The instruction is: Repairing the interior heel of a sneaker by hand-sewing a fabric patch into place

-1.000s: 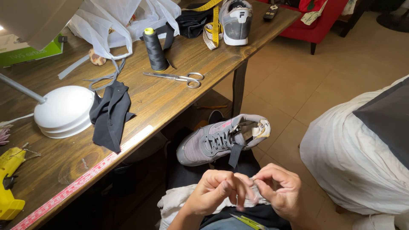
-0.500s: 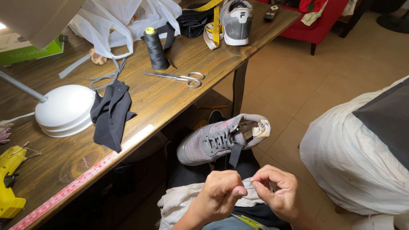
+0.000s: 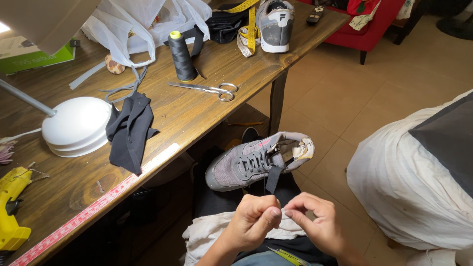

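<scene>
Your left hand [image 3: 253, 219] is curled into a fist and your right hand [image 3: 315, 224] is pinched; whatever they grip is too small to tell. Just beyond them the grey sneaker [image 3: 258, 160] rests on your lap, right of the tabletop [image 3: 197, 113]

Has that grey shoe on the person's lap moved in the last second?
No. The grey shoe lies in the same spot beside the table leg, toe pointing left.

Probably a home sewing corner: wooden table [image 3: 197, 118] with scissors [image 3: 207, 89], thread spool [image 3: 182, 56], tape measure [image 3: 249, 29].
</scene>
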